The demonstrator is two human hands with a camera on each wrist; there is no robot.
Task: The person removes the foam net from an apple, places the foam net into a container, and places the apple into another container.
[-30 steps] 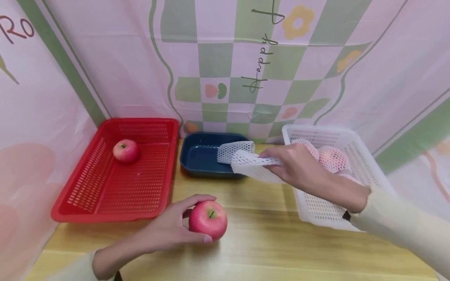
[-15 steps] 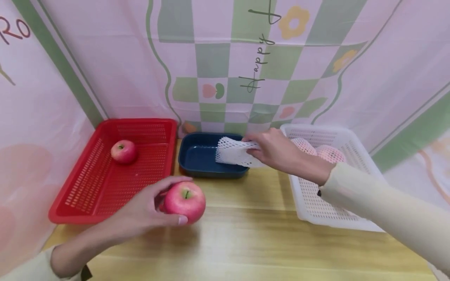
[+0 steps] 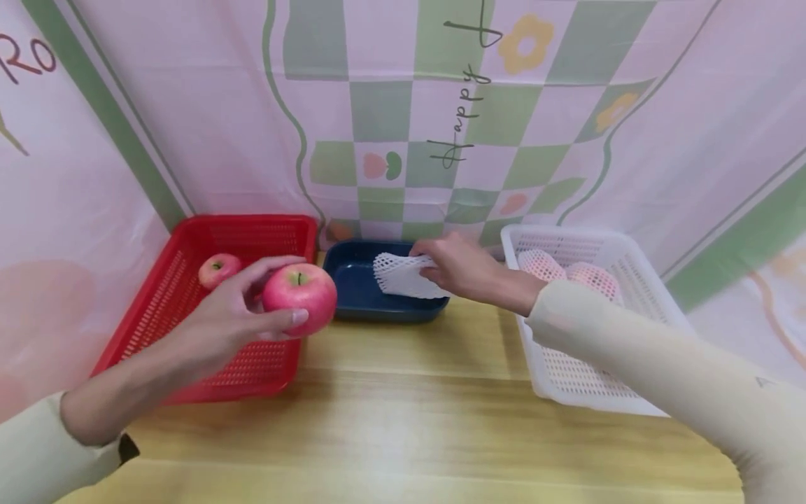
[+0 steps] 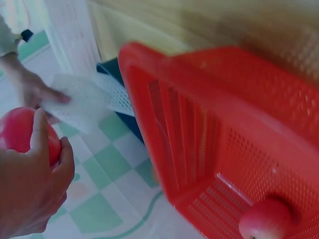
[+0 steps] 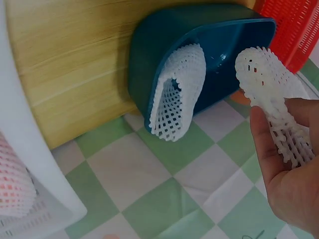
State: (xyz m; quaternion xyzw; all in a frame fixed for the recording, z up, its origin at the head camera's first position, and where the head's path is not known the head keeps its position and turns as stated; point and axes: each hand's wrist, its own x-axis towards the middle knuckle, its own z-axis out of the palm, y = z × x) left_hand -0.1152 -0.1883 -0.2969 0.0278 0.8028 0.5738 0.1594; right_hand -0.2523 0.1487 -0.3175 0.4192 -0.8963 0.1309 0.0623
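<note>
The left hand [image 3: 233,313] is clamping thumb and fingers round a red apple [image 3: 304,297], raising it near the red basket's [image 3: 290,374] right rim, its stem pointing upward. Over the blue tray [image 3: 348,276], the right hand [image 3: 458,266] is pinching a flattened foam net [image 5: 261,82], its long axis running sideways, free end pointing left in the head view.

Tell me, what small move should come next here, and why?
Probably the right grip should lower its white foam net into the dark blue tray and let go. It pinches that net close to the tray, where another foam net already sits, and the red apple in the left grip is bare.
</note>
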